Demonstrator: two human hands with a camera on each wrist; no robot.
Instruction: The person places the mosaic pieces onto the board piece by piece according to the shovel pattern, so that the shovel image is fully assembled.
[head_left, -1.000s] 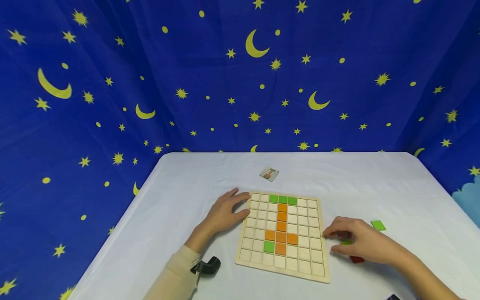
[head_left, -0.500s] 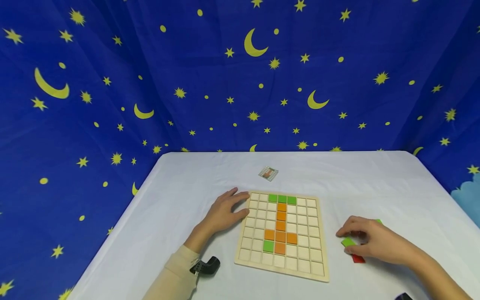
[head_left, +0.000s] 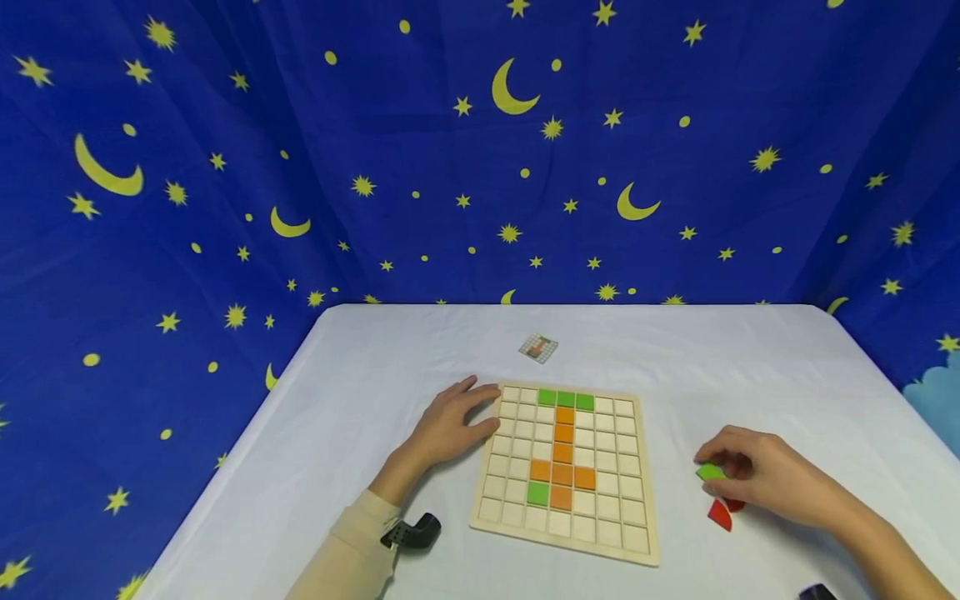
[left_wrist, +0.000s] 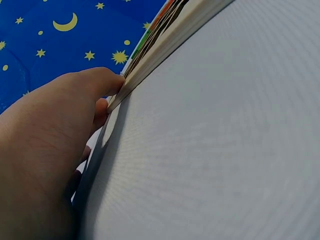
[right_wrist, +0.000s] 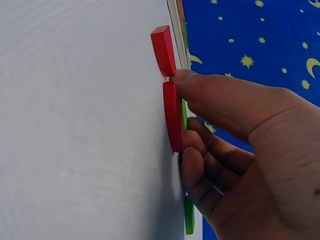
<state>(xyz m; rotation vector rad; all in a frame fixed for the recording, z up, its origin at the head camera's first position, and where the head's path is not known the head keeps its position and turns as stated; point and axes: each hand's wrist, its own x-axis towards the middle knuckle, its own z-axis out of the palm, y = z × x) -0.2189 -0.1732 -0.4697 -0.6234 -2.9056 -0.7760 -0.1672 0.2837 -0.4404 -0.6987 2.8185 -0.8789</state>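
Observation:
Left of the wooden grid board [head_left: 510, 523], my left hand [head_left: 446, 425] rests with its thumb and index fingertips against the board's side edge. Orange and green square tiles [head_left: 562, 474] sit in some of the board's cells. To the right of the board, my right hand [head_left: 772, 475] has curled fingers around a small green tile [head_left: 709, 472], which it pinches low over the table. Two red tiles with a curved side lie by the thumb; one red tile [head_left: 720, 515] is nearer the front. In the right wrist view another green tile [right_wrist: 189, 216] stands beyond the fingers.
A small printed card [head_left: 538, 347] with a grid pattern lies behind the board on the white tablecloth [head_left: 405, 350]. Blue curtains [head_left: 435, 150] with stars and moons close off the back and sides. A black wrist device [head_left: 417, 532] sits at the left sleeve.
My right hand has moved right, away from the board's edge, and the green tile has shifted slightly along with it. The front red tile has turned. My left hand stays in place.

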